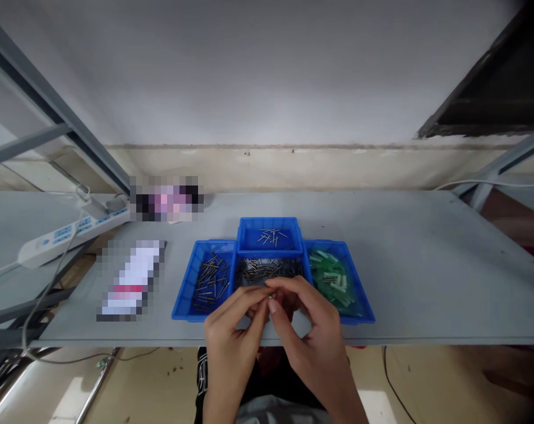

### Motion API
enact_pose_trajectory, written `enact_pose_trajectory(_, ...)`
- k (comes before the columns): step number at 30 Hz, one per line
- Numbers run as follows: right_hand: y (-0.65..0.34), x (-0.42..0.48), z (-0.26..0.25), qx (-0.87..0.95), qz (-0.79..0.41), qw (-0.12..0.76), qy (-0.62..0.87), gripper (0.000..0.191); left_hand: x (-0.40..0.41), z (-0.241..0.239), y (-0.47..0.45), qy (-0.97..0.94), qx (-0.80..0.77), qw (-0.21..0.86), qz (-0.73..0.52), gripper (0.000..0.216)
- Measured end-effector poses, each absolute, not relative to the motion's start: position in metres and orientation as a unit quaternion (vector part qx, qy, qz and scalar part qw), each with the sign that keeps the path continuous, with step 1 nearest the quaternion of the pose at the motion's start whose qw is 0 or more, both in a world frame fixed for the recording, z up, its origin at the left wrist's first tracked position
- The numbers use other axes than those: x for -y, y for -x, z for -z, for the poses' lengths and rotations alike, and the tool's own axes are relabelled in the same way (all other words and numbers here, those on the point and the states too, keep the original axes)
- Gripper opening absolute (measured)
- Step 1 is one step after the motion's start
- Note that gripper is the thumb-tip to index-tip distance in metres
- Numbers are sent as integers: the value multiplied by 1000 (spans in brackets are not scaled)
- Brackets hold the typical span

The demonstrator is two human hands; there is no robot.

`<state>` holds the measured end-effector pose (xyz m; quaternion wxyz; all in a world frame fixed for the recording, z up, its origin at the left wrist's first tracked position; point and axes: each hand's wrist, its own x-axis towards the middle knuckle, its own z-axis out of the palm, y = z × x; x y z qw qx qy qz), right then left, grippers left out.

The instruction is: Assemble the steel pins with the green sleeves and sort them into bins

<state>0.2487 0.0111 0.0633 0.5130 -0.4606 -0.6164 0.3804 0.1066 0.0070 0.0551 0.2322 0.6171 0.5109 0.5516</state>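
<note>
Fingertips [272, 305] of both hands pinching small metal pin [270, 296], above blue tray [184, 306]

Grey counter [426, 265] against a pale wall [267, 70], beige ledge [338, 168] behind the counter, grey metal frame [50, 118] left of it, tan floor [448, 383] beneath.

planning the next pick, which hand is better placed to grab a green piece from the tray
Probably the right hand: it sits beside the blue tray of green pieces, on that side. The left hand is nearer the tray of brass pins. Both hands pinch a small part.
</note>
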Motion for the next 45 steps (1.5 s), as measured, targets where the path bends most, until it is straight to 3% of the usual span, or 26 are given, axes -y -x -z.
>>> enact_pose_trajectory(9,-252,-7,-62,614,-392,507,460,24,1,-54,-101,-615,-533,222,-537,23)
enact_pose_trajectory(13,-250,-11,-67,621,-365,507,474,22,8,-58,-76,-533,-650,114,-530,14)
enact_pose_trajectory(18,-242,-12,-68,659,-344,463,483,23,14,-65,-46,-467,-766,23,-441,35)
enact_pose_trajectory(34,-199,-45,-20,750,-155,247,594,21,19,-58,-44,-388,-729,142,-545,29)
enact_pose_trajectory(40,-200,-47,-21,743,-161,269,592,18,15,-58,-51,-379,-730,163,-545,31)
enact_pose_trajectory(45,-206,-47,-35,727,-187,393,530,16,14,-61,-60,-387,-708,173,-565,25)
